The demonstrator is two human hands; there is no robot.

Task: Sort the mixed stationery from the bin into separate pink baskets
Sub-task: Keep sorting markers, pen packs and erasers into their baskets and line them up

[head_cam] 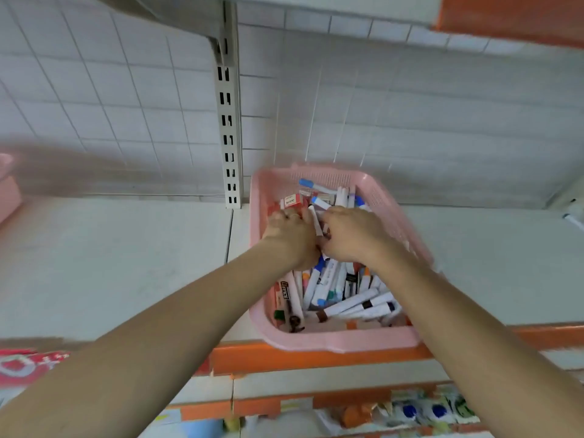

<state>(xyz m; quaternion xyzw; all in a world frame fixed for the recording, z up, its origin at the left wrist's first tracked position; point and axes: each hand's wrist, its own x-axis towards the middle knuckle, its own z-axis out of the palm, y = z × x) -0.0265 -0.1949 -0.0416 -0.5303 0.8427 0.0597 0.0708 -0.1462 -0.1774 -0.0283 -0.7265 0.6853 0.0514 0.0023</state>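
— Where are the hands?
— Both are down in the pink basket (341,343), side by side near its middle. The left hand (289,237) has its fingers curled into the pile, knuckles up, just beside a red-and-white box (292,200). The right hand (350,235) is curled too, its fingers turned toward the left one.
— Gripping anything?
— I cannot tell for either; the fingertips are buried and blurred. A white marker (315,221) sticks up between the two hands, close against them.
— And the basket?
— It sits at the front edge of the shelf (126,263), its near rim over the orange lip, right of the slotted upright (229,121). It is heaped with markers (347,303), mostly white barrels with coloured caps. A second pink container (8,191) shows at the shelf's far left edge.
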